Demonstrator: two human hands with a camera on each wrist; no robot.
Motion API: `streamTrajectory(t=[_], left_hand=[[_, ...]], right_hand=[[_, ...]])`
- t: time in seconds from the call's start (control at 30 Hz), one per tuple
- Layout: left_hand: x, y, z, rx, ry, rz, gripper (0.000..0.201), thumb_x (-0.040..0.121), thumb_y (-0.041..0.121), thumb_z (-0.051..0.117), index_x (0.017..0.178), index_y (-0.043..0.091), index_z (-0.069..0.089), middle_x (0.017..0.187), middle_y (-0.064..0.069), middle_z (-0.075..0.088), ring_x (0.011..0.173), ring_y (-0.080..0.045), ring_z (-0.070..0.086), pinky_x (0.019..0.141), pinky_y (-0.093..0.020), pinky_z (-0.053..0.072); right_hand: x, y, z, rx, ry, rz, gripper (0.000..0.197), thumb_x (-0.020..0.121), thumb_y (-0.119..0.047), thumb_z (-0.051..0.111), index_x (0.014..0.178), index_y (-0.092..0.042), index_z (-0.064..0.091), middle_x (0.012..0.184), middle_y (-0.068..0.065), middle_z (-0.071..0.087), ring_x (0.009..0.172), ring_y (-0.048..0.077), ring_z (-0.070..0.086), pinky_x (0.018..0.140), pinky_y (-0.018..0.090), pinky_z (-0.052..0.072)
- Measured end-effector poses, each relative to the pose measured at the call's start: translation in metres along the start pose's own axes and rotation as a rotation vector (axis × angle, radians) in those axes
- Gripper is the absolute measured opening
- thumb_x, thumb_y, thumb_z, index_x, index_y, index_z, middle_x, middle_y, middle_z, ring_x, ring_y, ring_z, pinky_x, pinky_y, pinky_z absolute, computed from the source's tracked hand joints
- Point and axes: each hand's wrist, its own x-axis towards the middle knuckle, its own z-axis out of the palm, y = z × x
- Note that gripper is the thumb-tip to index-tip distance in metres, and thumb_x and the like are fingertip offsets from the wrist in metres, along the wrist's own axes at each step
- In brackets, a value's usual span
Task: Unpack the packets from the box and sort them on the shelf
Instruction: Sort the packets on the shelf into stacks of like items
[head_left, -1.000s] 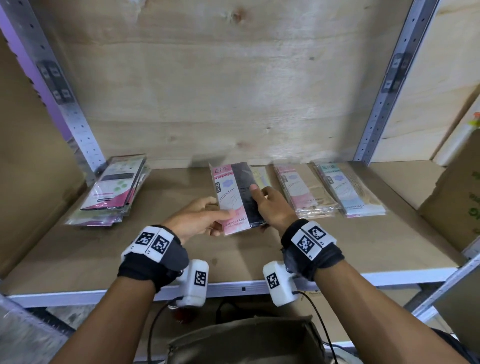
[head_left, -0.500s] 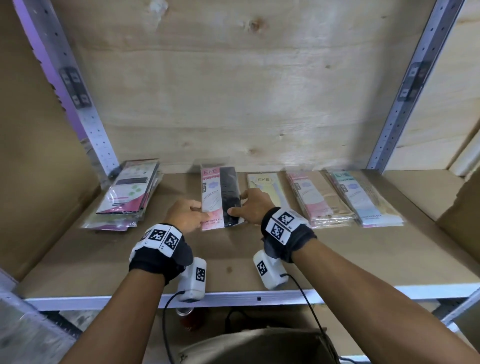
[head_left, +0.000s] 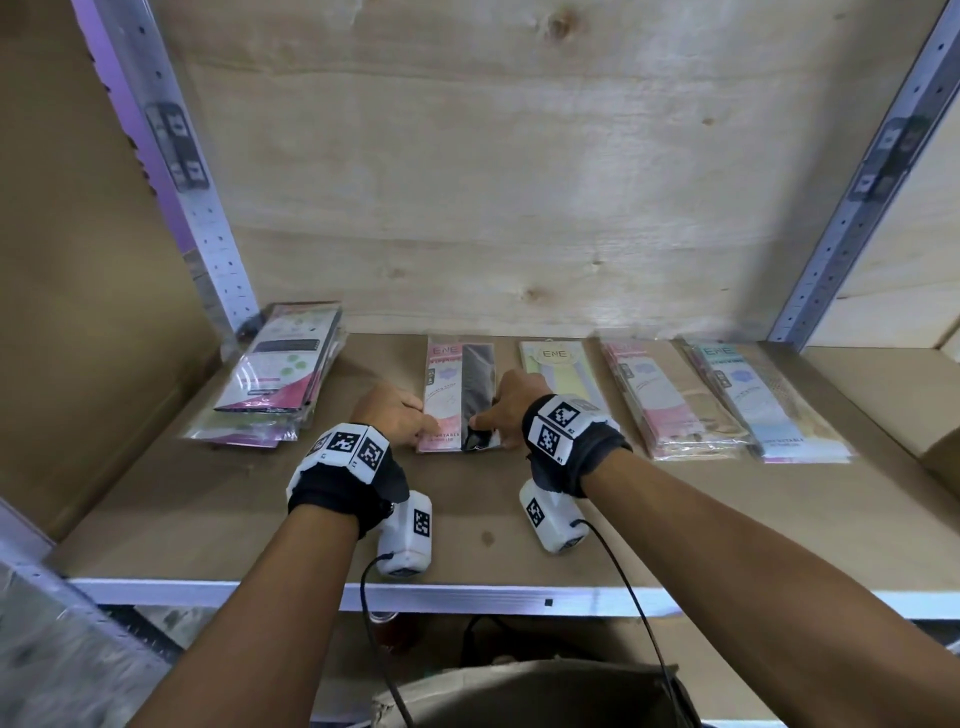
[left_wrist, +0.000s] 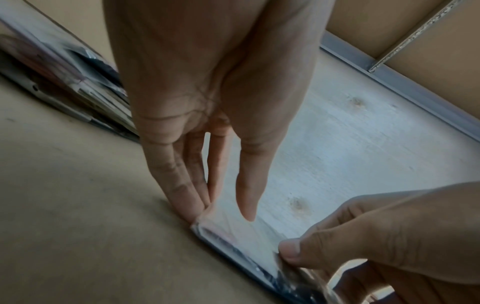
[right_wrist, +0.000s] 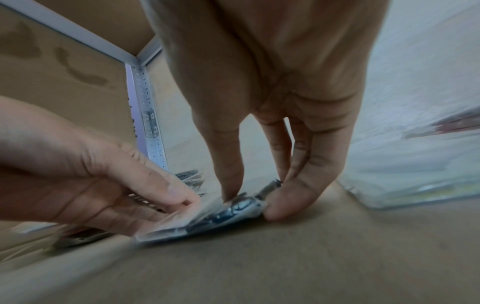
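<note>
Lying between pinching fingers (right_wrist: 301, 185): packet (head_left: 460, 397)

Left forearm (head_left: 270, 597): you reach it forward from the lower left, wrist straight.
Right forearm (head_left: 727, 530): you bring it in from the lower right, angled inward.
Left grip (head_left: 395, 415): back of the hand up, at the near left corner of the packet (head_left: 460, 395).
Left fingers (left_wrist: 182, 185): straight and close together, tips down at the corner's edge.
Left thumb (left_wrist: 249, 185): straight, its tip on the packet's top.
Right grip (head_left: 511, 402): you pinch the near right corner.
Right thumb (right_wrist: 228, 164): tip pressed on top.
Right fingers (right_wrist: 298, 185): bent, closing under the edge.
Spacing: your two grips sit near each other, not touching.
</note>
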Motion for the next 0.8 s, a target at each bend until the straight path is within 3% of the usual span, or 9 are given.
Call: streamTrajectory(t=[0.17,0.3,0.37,0.43,0.5,0.6,0.67,0.73,0.8], left_hand=[[0.002,-0.001,0.001,-0.027,-0.044,-0.011,0.031,0.081,0.001,0.077,0.110,-0.007,0.070,0.109,-0.021,0.073,0.097,-0.035,0.072,0.093,-0.046,0.057],[0.005,-0.003,0.002,-0.030,-0.050,-0.014,0.029,0.081,0.004,0.077,0.108,-0.005,0.071,0.110,-0.017,0.073,0.096,-0.031,0.073,0.092,-0.044,0.058],[0.004,-0.004,0.003,-0.026,-0.032,-0.009,0.018,0.081,0.007,0.078,0.098,0.001,0.073,0.107,-0.015,0.074,0.094,-0.028,0.073,0.090,-0.041,0.059],[0.003,-0.004,0.002,-0.029,-0.009,-0.008,0.010,0.081,0.010,0.078,0.088,0.009,0.071,0.105,-0.012,0.075,0.095,-0.026,0.072,0.088,-0.040,0.059],[0.002,-0.004,-0.004,-0.021,0.051,-0.018,0.015,0.081,0.019,0.078,0.092,0.014,0.068,0.105,-0.008,0.070,0.100,-0.026,0.069,0.092,-0.042,0.057],[-0.001,-0.003,-0.028,-0.078,0.205,0.040,0.024,0.081,0.025,0.075,0.103,0.017,0.071,0.105,-0.006,0.071,0.094,-0.024,0.070,0.088,-0.041,0.060],[-0.009,0.001,-0.052,-0.143,0.271,0.101,0.008,0.083,0.024,0.074,0.090,0.023,0.074,0.097,-0.003,0.076,0.082,-0.020,0.074,0.082,-0.038,0.062],[-0.018,0.002,-0.076,-0.204,0.322,0.149,0.005,0.085,0.022,0.072,0.089,0.023,0.074,0.091,-0.003,0.076,0.075,-0.019,0.074,0.083,-0.039,0.061],[-0.028,0.000,-0.096,-0.244,0.378,0.184,0.007,0.086,0.016,0.070,0.089,0.021,0.074,0.086,-0.005,0.075,0.065,-0.017,0.071,0.077,-0.036,0.062]], right_hand=[[-0.001,0.003,-0.002,-0.012,-0.007,0.019,0.037,0.077,-0.032,0.082,0.069,-0.013,0.051,0.065,0.002,0.055,0.048,0.014,0.053,0.031,0.013,0.033],[0.001,0.005,0.000,-0.006,-0.009,0.020,0.037,0.077,-0.034,0.083,0.074,-0.010,0.054,0.071,0.003,0.058,0.057,0.017,0.059,0.041,0.021,0.043],[0.002,0.006,0.001,0.019,-0.022,0.018,0.036,0.076,-0.034,0.083,0.083,-0.008,0.059,0.073,0.005,0.062,0.065,0.022,0.065,0.050,0.026,0.051],[0.001,0.007,0.000,0.006,-0.010,0.007,0.037,0.077,-0.037,0.082,0.082,-0.009,0.059,0.071,0.004,0.062,0.060,0.019,0.063,0.048,0.024,0.050],[-0.001,0.006,-0.003,-0.016,0.036,-0.009,0.035,0.080,-0.039,0.076,0.081,-0.010,0.057,0.070,0.000,0.058,0.056,0.015,0.056,0.045,0.020,0.041],[-0.003,-0.004,-0.013,0.022,0.145,-0.082,0.027,0.088,-0.030,0.065,0.101,-0.007,0.064,0.089,0.006,0.063,0.077,0.022,0.062,0.055,0.025,0.046],[-0.003,-0.018,-0.020,0.143,0.201,-0.144,0.023,0.090,-0.025,0.062,0.103,-0.008,0.069,0.101,0.011,0.071,0.092,0.028,0.068,0.074,0.035,0.058],[-0.002,-0.037,-0.023,0.299,0.190,-0.185,0.011,0.091,-0.024,0.062,0.093,-0.016,0.069,0.087,0.007,0.074,0.078,0.023,0.072,0.076,0.037,0.061],[0.001,-0.059,-0.021,0.429,0.121,-0.194,0.009,0.091,-0.018,0.061,0.091,-0.013,0.068,0.075,0.006,0.072,0.059,0.020,0.069,0.062,0.033,0.062]])
